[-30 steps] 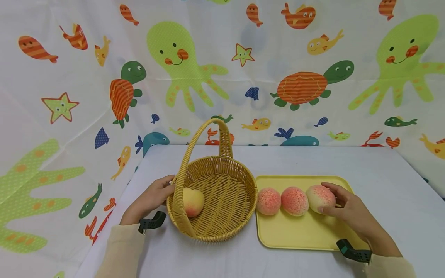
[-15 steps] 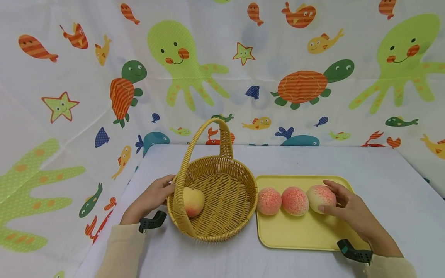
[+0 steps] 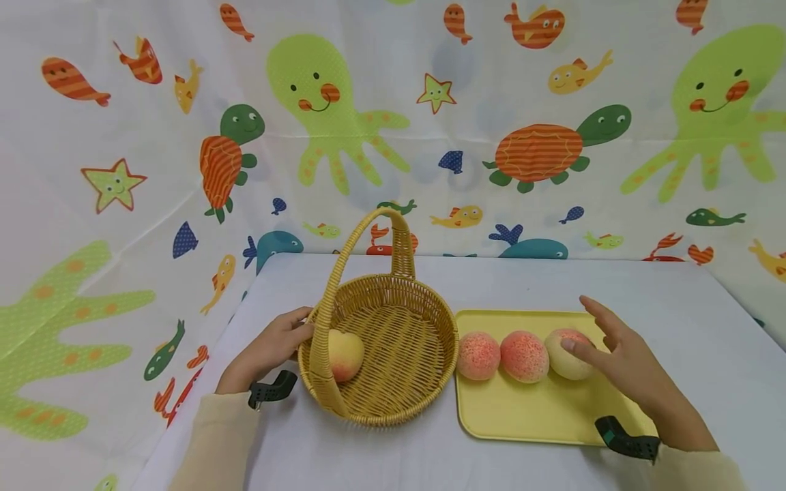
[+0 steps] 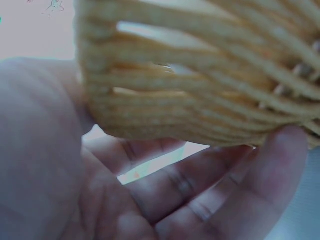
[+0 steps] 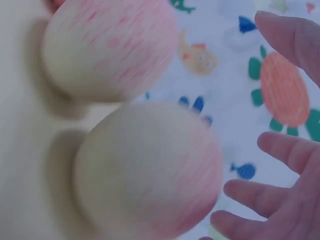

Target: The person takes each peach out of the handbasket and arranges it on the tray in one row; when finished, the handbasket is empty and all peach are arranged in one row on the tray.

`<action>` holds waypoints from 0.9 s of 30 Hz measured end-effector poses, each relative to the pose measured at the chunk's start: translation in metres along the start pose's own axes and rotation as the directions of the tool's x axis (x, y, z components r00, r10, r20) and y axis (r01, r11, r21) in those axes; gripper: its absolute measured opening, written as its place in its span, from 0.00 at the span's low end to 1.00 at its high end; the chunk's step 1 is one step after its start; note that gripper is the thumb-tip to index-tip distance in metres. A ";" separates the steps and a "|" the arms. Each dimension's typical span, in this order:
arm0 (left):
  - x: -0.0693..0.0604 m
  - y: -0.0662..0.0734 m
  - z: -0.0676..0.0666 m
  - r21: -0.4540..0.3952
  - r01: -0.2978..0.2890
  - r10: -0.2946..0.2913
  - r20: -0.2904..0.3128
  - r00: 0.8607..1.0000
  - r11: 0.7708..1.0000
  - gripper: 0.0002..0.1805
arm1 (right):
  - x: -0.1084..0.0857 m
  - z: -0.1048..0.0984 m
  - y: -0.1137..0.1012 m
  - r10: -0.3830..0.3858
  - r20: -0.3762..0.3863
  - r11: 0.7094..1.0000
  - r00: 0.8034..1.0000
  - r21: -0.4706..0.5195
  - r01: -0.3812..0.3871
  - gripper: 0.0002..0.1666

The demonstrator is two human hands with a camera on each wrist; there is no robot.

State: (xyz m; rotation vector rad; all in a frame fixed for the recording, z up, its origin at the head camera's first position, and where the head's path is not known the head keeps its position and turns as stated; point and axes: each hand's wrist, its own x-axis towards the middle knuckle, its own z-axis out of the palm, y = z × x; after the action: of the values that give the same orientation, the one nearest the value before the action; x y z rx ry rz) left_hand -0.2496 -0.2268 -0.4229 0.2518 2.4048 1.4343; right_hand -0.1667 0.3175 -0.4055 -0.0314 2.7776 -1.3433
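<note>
My left hand (image 3: 276,346) grips the left side of a round wicker basket (image 3: 402,409). In the left wrist view its fingers (image 4: 175,187) curl against the underside of the weave (image 4: 150,107). One yellow peach (image 3: 346,356) with a red blush lies in the basket, partly behind the handle. My right hand (image 3: 629,365) hovers over the right side of a yellow tray (image 3: 522,416), fingers spread and nothing held. Just left of it sits a pale peach (image 3: 568,361); the right wrist view shows a gap between that peach (image 5: 150,172) and the fingertips (image 5: 237,189).
Two redder peaches, a left one (image 3: 478,356) and a middle one (image 3: 524,356), sit in a row on the tray. The basket's tall arched handle (image 3: 334,273) rises over its left part. A patterned curtain (image 3: 381,102) hangs behind the white table (image 3: 491,283).
My right hand has let go of the pale peach; its fingers have spread and lifted off. The peach stays on the tray. My left hand keeps its grip on the basket.
</note>
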 end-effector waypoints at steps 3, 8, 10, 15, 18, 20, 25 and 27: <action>0.000 0.001 0.000 0.000 0.000 0.000 0.001 1.000 1.000 0.22 | 0.003 0.000 -0.021 -0.013 -0.010 1.000 1.000 -0.010 0.013 0.55; 0.000 0.003 0.000 -0.001 0.002 -0.002 0.001 1.000 1.000 0.22 | 0.012 0.012 -0.062 -0.114 0.012 0.993 0.993 -0.001 0.114 0.55; 0.000 0.003 0.000 -0.001 -0.007 0.007 0.005 1.000 1.000 0.23 | 0.018 0.023 -0.079 -0.165 0.044 0.986 0.985 0.014 0.165 0.54; 0.000 0.004 0.001 -0.010 -0.016 0.016 0.014 1.000 1.000 0.23 | 0.031 0.056 -0.115 -0.247 0.163 0.968 0.955 0.088 0.235 0.51; -0.001 0.003 0.000 -0.010 -0.013 0.014 0.007 1.000 1.000 0.22 | 0.041 0.077 -0.135 -0.276 0.253 0.957 0.927 0.157 0.242 0.50; -0.001 0.003 0.000 -0.001 -0.021 0.021 0.004 1.000 1.000 0.22 | 0.049 0.091 -0.146 -0.291 0.315 0.951 0.904 0.199 0.237 0.51; -0.001 0.001 0.000 0.002 -0.014 0.014 -0.008 1.000 1.000 0.21 | 0.070 0.124 -0.165 -0.322 0.434 0.943 0.841 0.226 0.244 0.51; -0.002 0.000 0.000 -0.001 -0.006 0.006 -0.013 1.000 1.000 0.21 | 0.078 0.136 -0.171 -0.330 0.469 0.943 0.820 0.211 0.258 0.50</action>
State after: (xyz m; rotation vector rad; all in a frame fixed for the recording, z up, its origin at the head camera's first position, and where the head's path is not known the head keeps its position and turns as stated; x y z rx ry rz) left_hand -0.2480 -0.2269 -0.4224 0.2509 2.4161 1.4440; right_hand -0.2378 0.1018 -0.3589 -0.7268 2.2940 -1.3420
